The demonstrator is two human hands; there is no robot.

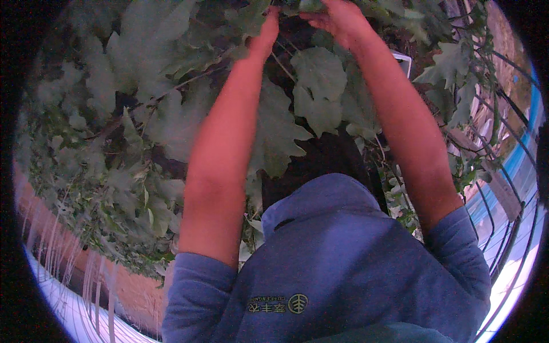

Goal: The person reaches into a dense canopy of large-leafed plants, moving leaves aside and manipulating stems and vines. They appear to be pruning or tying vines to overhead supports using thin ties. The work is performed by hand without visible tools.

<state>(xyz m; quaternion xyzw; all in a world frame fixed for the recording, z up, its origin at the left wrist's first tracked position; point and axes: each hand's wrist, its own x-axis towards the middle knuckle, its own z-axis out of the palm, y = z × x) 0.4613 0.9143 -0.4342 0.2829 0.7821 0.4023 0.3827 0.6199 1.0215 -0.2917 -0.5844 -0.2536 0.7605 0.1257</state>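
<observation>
Both my arms reach forward into dense foliage at the top of the picture. My left hand (268, 26) is among the leaves near the top edge, its fingers partly hidden by a large leaf. To its right, my right hand (339, 23) has bent fingers beside a green plant part (312, 5) that the top edge cuts off. Whether either hand grips anything cannot be made out. Below and between the hands hang a broad rounded leaf (319, 85) and a large lobed leaf (276, 133). A thin stem (283, 66) runs down from near my left hand.
More lobed leaves (150, 47) crowd the left, with a plant row (124, 206) beyond. Pale strings (92, 278) stand at lower left. A white-rimmed object (405, 60) shows behind my right forearm. At right are a flat slat (502, 193), dark thin bars (484, 214) and blue sheeting (514, 167).
</observation>
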